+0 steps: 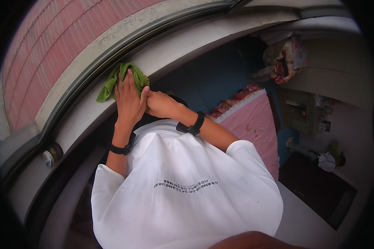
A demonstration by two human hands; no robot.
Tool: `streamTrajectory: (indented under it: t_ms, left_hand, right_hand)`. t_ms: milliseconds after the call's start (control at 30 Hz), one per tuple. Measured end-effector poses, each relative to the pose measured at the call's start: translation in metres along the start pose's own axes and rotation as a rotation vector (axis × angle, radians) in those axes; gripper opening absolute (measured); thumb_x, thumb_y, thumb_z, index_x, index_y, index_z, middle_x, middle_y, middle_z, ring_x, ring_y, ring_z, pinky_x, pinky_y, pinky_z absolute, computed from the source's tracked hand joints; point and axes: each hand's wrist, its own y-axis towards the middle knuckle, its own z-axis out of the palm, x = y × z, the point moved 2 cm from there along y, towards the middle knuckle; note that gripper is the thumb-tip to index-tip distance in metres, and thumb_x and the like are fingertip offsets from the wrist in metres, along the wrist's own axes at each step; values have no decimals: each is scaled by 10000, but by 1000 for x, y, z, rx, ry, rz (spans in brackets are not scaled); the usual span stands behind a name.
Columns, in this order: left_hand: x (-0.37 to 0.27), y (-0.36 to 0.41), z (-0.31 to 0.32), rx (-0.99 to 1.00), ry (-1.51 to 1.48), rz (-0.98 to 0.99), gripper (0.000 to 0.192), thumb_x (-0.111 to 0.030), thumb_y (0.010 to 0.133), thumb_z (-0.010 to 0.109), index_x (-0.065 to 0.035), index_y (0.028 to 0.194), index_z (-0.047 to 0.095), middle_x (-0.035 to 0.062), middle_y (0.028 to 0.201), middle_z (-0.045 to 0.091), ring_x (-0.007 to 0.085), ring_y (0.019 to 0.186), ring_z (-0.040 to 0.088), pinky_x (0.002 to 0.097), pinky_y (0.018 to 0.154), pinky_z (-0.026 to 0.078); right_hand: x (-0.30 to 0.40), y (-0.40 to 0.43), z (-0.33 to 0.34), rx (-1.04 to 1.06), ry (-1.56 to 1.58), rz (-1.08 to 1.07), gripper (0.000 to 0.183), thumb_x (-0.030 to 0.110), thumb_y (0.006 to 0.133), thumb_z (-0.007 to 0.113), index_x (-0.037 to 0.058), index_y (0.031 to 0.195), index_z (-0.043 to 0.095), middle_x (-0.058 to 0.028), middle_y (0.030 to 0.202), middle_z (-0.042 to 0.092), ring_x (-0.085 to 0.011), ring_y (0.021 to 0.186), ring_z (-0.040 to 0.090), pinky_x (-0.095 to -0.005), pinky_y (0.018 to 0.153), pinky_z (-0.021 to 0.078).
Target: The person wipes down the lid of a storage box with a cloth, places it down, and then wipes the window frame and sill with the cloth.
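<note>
My left hand (129, 102) lies palm down over a bunched green cloth (140, 77), its fingers stretched out on top. The cloth rests on a pale window sill (165, 54) beside the dark track of the window frame (112, 63). Right beside it, my right hand (163, 105) touches the left hand near the thumb. Its fingers curl out of sight, and a bit of green shows under them, so its hold on the cloth is unclear. Both wrists wear black straps.
A round container (49, 158) stands farther along the sill at left. Outside is a red corrugated roof (46, 59). On the room side lie a pink bedspread (249, 127), a pile of cloth or bags (285, 62) and a dark mat-like rectangle (318, 186).
</note>
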Motion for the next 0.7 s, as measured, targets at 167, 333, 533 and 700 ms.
streamTrajectory:
  t_ms: [167, 333, 533, 700]
  left_hand:
    - [5, 7, -18, 174, -108, 110, 766, -398, 1000, 561, 44, 1546, 255, 229, 1528, 379, 438, 1464, 277, 529, 1187, 259]
    - [-5, 35, -24, 399, -215, 316, 829, -273, 885, 742, -65, 1562, 312, 186, 1537, 388, 397, 1392, 394, 454, 1162, 343]
    - [-24, 89, -11, 435, -245, 358, 750, -283, 926, 701, -68, 1549, 341, 189, 1551, 387, 387, 1396, 403, 445, 1158, 350]
    - [-78, 139, 14, 387, -367, 358, 586, -276, 1006, 602, -52, 1509, 402, 208, 1518, 439, 388, 1392, 426, 434, 1153, 348]
  right_hand:
    - [-9, -5, 1, -105, 147, 17, 252, 131, 790, 694, -40, 966, 635, -219, 958, 656, -413, 912, 661, -487, 789, 558]
    - [-42, -17, -13, 11, 149, -73, 286, 162, 808, 675, 5, 1042, 635, -217, 996, 655, -421, 932, 664, -490, 811, 560]
    - [-70, -44, -67, -212, 191, 24, 368, 180, 788, 689, 33, 1124, 661, -182, 1018, 663, -405, 934, 665, -479, 823, 552]
    - [-125, -80, -107, -469, 208, 106, 461, 220, 783, 738, 41, 1202, 668, -172, 1059, 678, -405, 958, 660, -453, 831, 547]
